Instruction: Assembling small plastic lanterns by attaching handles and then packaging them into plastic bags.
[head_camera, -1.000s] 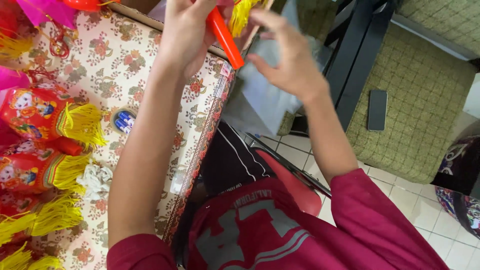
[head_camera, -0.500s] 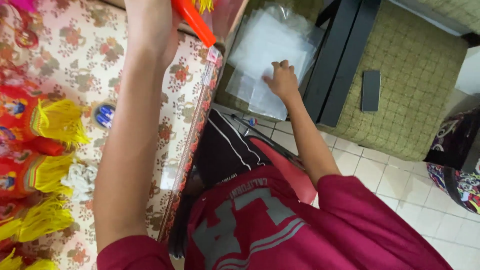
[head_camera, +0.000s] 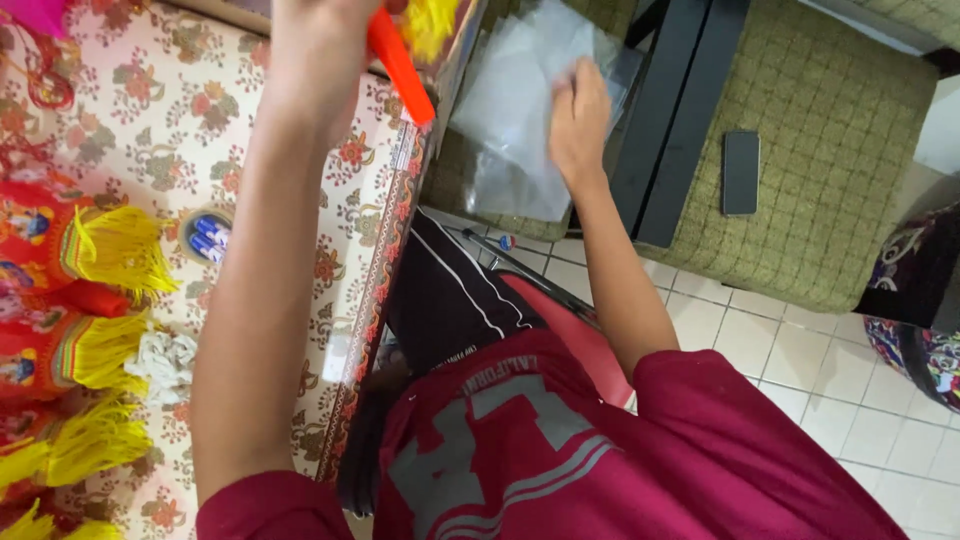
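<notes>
head view: left hand, fingers clamped on the orange-red stick, its yellow tassel just beyond them over the floral surface. right hand, fingers together on the clear plastic bags; best pinch one sheet only, lifting it slowly.

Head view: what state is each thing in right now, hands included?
Left hand: raised, closed around the orange stick.
Orange stick: held tilted over the table edge.
Right hand: resting on the clear plastic bags, grip not clear.
Clear plastic bags: lying flat in a loose stack.
Phone: lying flat, screen dark.
Red and yellow tasselled ornaments: lying in a row on the flowered tablecloth.
</notes>
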